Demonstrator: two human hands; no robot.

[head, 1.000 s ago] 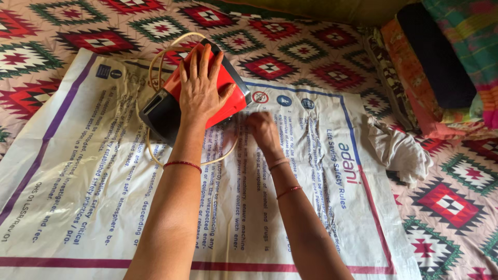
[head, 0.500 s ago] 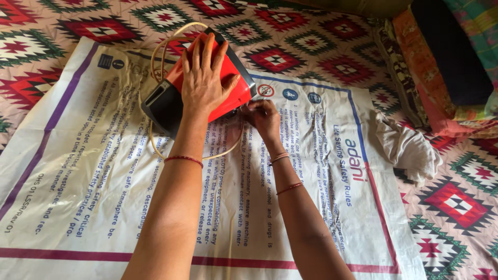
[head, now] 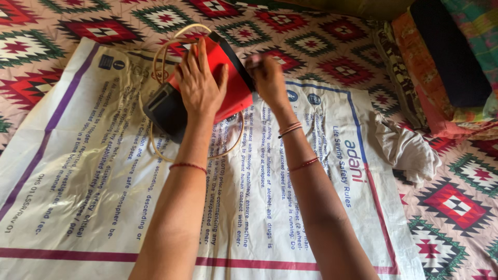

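The left hand (head: 199, 85) lay flat on top of a red box (head: 228, 78), fingers spread, pressing down and not gripping it. The box had a black end (head: 166, 110) and sat tilted on a white printed sheet (head: 104, 181). A tan cord (head: 166, 52) looped around the box. The right hand (head: 267, 78) was at the box's right edge; it was blurred, so its grip could not be told. A white cloth (head: 407, 148) lay well apart to the right, on a patterned rug (head: 456, 202).
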